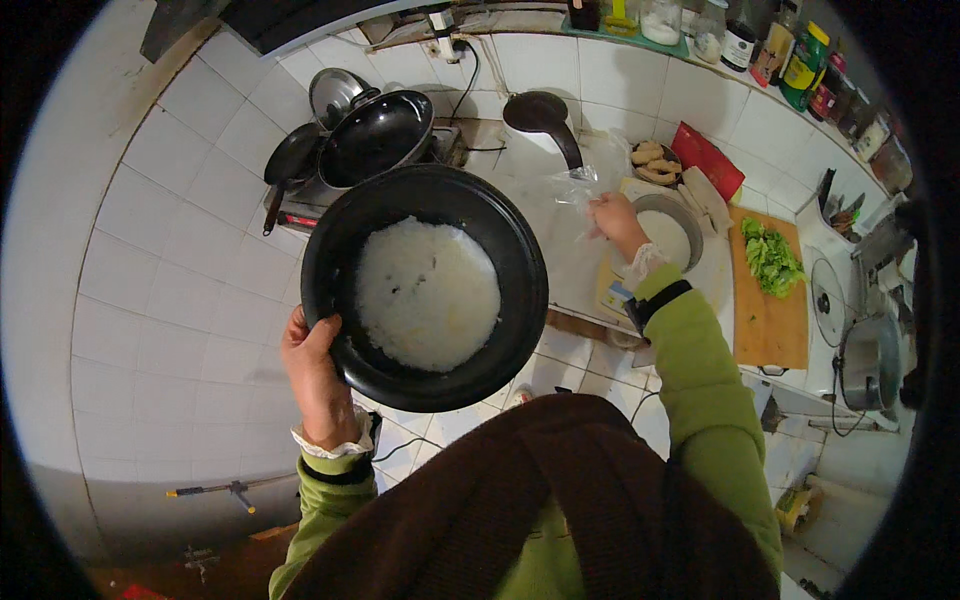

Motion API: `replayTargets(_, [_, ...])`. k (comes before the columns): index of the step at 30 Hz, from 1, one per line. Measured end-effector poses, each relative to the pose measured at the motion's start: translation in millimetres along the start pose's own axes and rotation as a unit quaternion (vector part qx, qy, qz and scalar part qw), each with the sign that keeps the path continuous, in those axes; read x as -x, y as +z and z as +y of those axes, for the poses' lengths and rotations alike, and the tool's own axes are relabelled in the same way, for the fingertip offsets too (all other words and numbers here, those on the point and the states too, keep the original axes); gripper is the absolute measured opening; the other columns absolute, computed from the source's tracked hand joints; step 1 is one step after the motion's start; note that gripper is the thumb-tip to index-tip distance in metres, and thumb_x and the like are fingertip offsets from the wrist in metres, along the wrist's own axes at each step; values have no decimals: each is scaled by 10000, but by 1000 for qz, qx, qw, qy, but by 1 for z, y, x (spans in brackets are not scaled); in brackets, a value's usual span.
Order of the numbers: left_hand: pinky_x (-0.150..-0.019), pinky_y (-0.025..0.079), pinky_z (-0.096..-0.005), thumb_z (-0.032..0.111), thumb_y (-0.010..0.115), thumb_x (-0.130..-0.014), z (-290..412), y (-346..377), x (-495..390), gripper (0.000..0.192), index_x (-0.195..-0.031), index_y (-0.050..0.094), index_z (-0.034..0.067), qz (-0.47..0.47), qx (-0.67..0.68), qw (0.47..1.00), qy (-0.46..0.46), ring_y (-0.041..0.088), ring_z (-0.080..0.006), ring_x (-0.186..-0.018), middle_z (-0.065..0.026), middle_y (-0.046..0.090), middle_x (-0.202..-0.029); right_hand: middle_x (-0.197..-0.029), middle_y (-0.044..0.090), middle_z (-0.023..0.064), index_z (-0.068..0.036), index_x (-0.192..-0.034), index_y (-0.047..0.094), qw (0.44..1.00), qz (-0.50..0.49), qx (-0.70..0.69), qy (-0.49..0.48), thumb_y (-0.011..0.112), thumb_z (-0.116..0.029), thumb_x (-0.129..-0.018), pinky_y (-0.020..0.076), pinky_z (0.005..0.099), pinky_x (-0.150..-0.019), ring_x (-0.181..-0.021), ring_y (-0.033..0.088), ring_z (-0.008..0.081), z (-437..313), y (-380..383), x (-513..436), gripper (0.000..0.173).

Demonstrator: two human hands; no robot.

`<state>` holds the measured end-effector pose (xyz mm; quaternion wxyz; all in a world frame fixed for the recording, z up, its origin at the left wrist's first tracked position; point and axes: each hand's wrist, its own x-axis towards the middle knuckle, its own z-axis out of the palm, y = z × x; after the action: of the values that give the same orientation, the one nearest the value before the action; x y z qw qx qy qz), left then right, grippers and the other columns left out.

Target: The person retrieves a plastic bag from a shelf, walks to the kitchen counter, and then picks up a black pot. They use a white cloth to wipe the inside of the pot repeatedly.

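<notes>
My left hand point(319, 375) grips the near left rim of a round black pan point(525, 300), thumb over the edge. A pale, whitish round layer point(427, 292) with a few dark specks covers the pan's bottom. My right hand point(616, 217) is over the counter, its fingers closed on a crumpled clear plastic bag point(576, 187). Just right of that hand, a round metal pot point(694, 225) holds a white substance; a yellowish kitchen scale point(611, 294) shows beside it, partly under my sleeve.
Black pans point(379, 135) rest on the stove at the back left. A dark ladle point(537, 112) lies behind the counter. At right are a wooden board point(772, 330) with green leaves point(771, 259), a glass lid point(827, 301) and a metal pot point(870, 364). Jars line a shelf above.
</notes>
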<state>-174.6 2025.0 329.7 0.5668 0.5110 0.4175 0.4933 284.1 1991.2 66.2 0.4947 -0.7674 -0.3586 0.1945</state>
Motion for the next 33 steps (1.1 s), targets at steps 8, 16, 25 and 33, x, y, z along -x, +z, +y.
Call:
replayTargets(8, [-618,465,-225,24,619,-809,-9,39,-8,118,-918,619,-21,-48,-33,997,-43,580,-115,-649,-43,642,-791,-736,546,104,29,-841,532,982,183,2,-35,613,-147,-797,434,329,-561,-601,523,169,-5,58,60,198])
replayTargets(16, [-632,486,-248,57,632,-821,-47,62,-7,129,-913,633,-33,-103,5,989,-103,610,-145,-674,-68,662,-810,-756,528,83,15,-1063,503,977,91,-123,150,692,-161,-717,421,315,-594,-651,512,165,-27,58,96,432])
replayTargets(25, [-515,403,-251,116,674,-824,-102,74,-22,141,-756,584,31,-39,-16,992,-122,510,-95,-551,-8,585,-680,-771,581,40,17,-927,609,995,-39,-40,79,623,-348,-843,409,300,-644,-694,518,172,-17,45,111,375])
replayTargets(33, [-512,351,-246,125,664,-827,-116,91,-33,180,-710,545,55,-18,-53,994,-97,452,-86,-550,22,507,-636,-867,613,80,28,-983,598,866,-23,-438,242,530,-342,-916,463,359,-744,-793,574,212,-4,66,139,382])
